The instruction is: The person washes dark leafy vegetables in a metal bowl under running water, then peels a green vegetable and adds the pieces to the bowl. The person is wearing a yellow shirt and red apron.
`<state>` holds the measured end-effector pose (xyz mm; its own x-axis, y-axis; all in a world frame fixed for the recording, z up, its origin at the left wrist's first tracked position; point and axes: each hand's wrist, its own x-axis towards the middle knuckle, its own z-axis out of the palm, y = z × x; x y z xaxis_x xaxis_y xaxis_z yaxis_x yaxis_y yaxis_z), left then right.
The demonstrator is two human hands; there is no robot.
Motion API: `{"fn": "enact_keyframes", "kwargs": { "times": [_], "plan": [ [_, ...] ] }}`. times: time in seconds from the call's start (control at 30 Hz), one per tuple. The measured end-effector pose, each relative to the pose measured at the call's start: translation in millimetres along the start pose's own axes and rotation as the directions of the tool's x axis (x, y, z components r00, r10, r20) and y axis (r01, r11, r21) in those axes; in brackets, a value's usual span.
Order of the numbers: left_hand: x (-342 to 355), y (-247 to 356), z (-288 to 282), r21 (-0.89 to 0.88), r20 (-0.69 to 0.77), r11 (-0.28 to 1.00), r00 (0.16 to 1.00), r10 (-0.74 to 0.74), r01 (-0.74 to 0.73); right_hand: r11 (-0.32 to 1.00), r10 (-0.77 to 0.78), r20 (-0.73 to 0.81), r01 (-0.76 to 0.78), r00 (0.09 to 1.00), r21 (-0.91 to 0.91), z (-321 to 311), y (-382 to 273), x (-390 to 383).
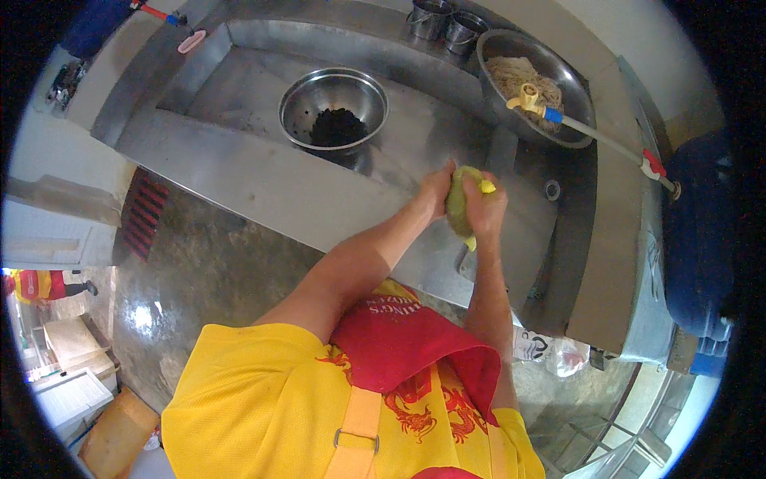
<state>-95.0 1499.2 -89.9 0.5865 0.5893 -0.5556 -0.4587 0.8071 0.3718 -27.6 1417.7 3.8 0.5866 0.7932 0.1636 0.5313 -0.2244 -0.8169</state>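
Note:
Over the right part of a long steel sink (pixel 263 188), I hold an oblong green thing (pixel 458 206) with bright yellow bits at its upper right and lower end. Its exact kind cannot be made out. My left hand (pixel 436 190) is closed against its left side, and my right hand (pixel 488 209) wraps its right side, partly hiding it. Left of my hands, a steel bowl (pixel 299 104) stands in the sink with a heap of small black pieces (pixel 338 128) in it. A small curved grey thing (pixel 461 259) shows below the green thing.
A large steel basin (pixel 581 100) with pale, stringy contents sits at the back right, under a brass tap (pixel 528 99). Two small metal pails (pixel 431 20) stand behind. A drain hole (pixel 552 190) lies right. Another person (pixel 40 286) is at far left, beyond a red floor grate (pixel 145 215).

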Motion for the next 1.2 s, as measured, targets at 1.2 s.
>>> {"fn": "enact_keyframes", "kwargs": {
  "times": [1.2],
  "plan": [
    [19.7, 30.9, 43.6, -0.096, 0.227, 0.989, 0.965, 0.13, -0.111, 0.903, -0.135, 0.194, 0.201, 0.972, -0.379, -29.8, -78.6, 64.6]
  ]
}}
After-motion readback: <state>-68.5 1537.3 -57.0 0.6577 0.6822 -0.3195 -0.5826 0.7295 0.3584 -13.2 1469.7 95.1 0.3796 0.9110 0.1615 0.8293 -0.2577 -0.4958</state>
